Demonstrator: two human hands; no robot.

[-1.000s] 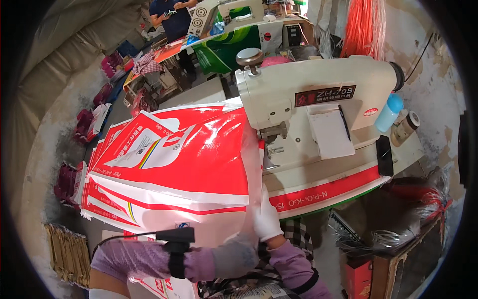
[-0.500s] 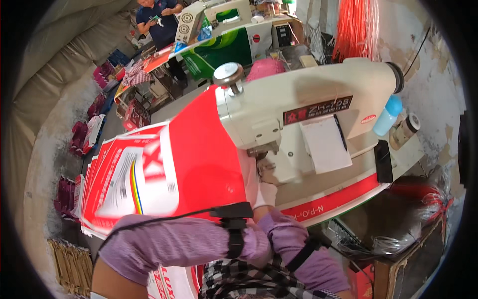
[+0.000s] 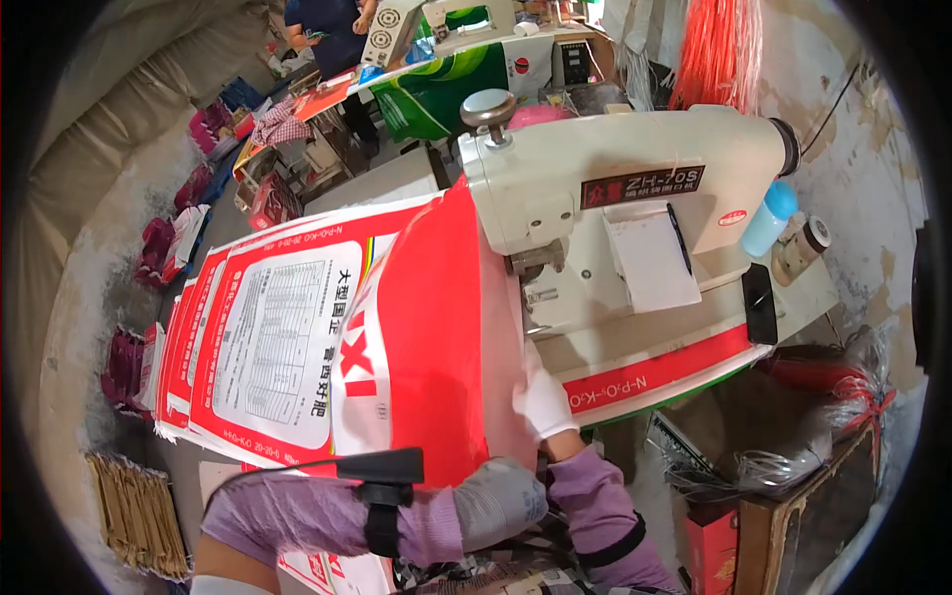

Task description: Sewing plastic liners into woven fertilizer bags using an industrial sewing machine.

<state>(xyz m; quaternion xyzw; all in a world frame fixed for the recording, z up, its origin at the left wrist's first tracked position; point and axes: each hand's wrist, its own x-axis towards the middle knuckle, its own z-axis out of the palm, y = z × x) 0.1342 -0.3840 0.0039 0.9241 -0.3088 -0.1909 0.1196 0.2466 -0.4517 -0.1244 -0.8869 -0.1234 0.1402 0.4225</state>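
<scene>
A red and white printed woven sack bulges up beside the head of a cream sewing machine. Its right edge runs along the machine bed, just left of the presser foot. My right hand, in a white glove, pinches that edge just in front of the presser foot. My left hand, in a greyish glove, lies against the sack's near end; its fingers are hidden. Under the sack, to the left, is a stack of similar flat sacks.
A notepad with a pen, a black phone, a blue bottle and a thread cone sit around the machine. A wooden box stands at lower right. Another person stands beyond, by a second machine.
The sack's edge has shifted away from the machine needle and its side has folded up. My right hand now shows beside the edge. My left hand has drawn nearer to me.
</scene>
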